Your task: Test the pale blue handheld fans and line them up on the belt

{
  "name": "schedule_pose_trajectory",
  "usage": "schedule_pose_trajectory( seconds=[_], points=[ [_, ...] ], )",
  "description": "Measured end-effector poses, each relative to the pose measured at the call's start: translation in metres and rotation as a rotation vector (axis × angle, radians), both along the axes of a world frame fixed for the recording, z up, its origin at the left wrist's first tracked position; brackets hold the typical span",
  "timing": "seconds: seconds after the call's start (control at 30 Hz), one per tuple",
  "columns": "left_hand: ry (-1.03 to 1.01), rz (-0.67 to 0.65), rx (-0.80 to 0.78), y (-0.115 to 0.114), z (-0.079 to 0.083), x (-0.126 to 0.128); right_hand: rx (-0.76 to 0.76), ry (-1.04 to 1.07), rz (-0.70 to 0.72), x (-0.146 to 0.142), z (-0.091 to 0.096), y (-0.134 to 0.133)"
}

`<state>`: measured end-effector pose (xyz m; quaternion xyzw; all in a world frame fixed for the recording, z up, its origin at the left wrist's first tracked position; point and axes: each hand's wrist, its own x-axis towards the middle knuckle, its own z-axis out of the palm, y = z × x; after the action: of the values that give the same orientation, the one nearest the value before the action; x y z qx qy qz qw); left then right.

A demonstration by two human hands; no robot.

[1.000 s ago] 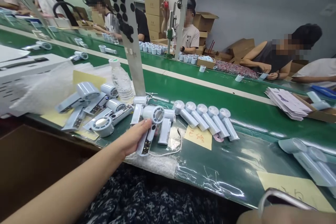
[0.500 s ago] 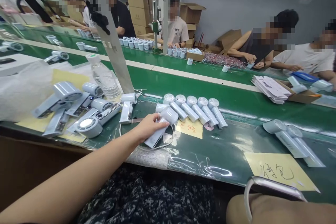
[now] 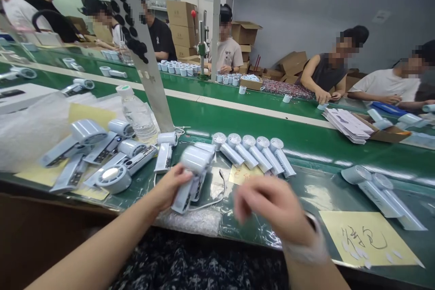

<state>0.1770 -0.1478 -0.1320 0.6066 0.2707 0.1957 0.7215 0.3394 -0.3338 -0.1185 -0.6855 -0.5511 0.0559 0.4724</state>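
Holding a pale blue handheld fan (image 3: 192, 163) by its handle, the person's left hand (image 3: 166, 188) has its fingers pressed together around the lower stem, so the round head sits raised off the bench and tilted up towards the camera, probably so that it faces the person. The fan hangs just above the near edge of the workbench (image 3: 306, 195), which is covered in clear plastic film, and a thin white cable (image 3: 217, 195) curls on the film beside it.

The right hand (image 3: 272, 206) hovers near the fan without touching it. It is blurred, but its fingers look loosely spread and bent, with nothing between them.

Just beyond the held fan, five more fans (image 3: 253, 147) lie side by side in a neat row, heads away from the person, with a handwritten yellow note (image 3: 242, 174) at their handle ends (it seems to label the row). To the left, a loose heap of fans (image 3: 102, 149) lies on yellow paper, set apart from the tidy row, with a water bottle (image 3: 136, 111) behind it. To the right, two fans (image 3: 377, 186) lie above a second yellow note (image 3: 367, 238).

Behind everything runs a green conveyor belt (image 3: 238, 118), and several people sit working along its far side.
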Motion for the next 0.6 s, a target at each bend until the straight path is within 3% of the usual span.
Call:
schedule_pose_trajectory(
  seconds=[0.1, 0.2, 0.33, 0.47, 0.53, 0.6],
  points=[
    [-0.199, 0.117, -0.135, 0.004, 0.008, -0.023, -0.317, -0.049, -0.199, -0.004, -0.021, 0.038],
    [-0.421, 0.171, -0.251, -0.002, 0.023, -0.038, -0.496, -0.089, -0.252, -0.017, -0.033, 0.060],
    [-0.581, 0.207, -0.231, -0.014, 0.032, -0.042, -0.533, -0.074, -0.060, -0.043, -0.023, 0.051],
    [-0.647, 0.163, -0.197, -0.016, 0.032, -0.040, -0.457, 0.375, 0.324, -0.072, -0.006, 0.026],
    [-0.668, 0.158, -0.197, -0.017, 0.035, -0.039, -0.418, 0.568, 0.400, -0.084, -0.001, 0.019],
    [-0.688, 0.166, -0.189, -0.020, 0.039, -0.038, -0.378, 0.628, 0.408, -0.094, 0.002, 0.018]
  ],
)
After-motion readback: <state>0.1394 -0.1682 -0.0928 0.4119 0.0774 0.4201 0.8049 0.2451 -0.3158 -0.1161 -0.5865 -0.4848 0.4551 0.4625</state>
